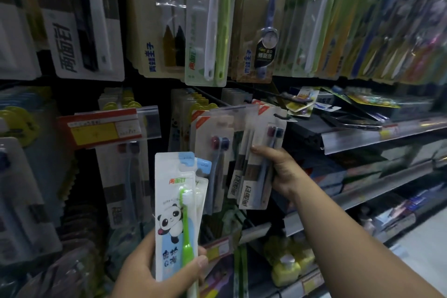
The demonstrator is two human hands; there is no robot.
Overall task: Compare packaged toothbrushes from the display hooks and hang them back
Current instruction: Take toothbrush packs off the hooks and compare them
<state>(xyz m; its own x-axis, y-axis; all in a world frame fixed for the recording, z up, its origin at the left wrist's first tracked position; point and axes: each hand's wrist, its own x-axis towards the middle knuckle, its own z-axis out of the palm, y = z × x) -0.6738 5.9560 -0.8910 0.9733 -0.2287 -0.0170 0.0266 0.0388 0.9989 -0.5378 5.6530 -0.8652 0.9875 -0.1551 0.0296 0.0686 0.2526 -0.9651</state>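
Observation:
My left hand (154,266) grips the bottom of a white panda toothbrush pack (174,203) with a green brush; a second pack shows just behind it. The pack stands upright in front of the display. My right hand (278,167) holds the lower part of a beige twin-brush pack (260,172) whose top reaches up at the display hook (281,116). I cannot tell whether its hole is on the hook. Similar beige packs (215,143) hang just left of it.
Rows of hanging toothbrush packs (208,22) fill the wall above and to the left. A red and yellow price tag (104,128) juts out at left. Shelves (387,133) with loose packs run to the right; yellow bottles (287,266) stand low.

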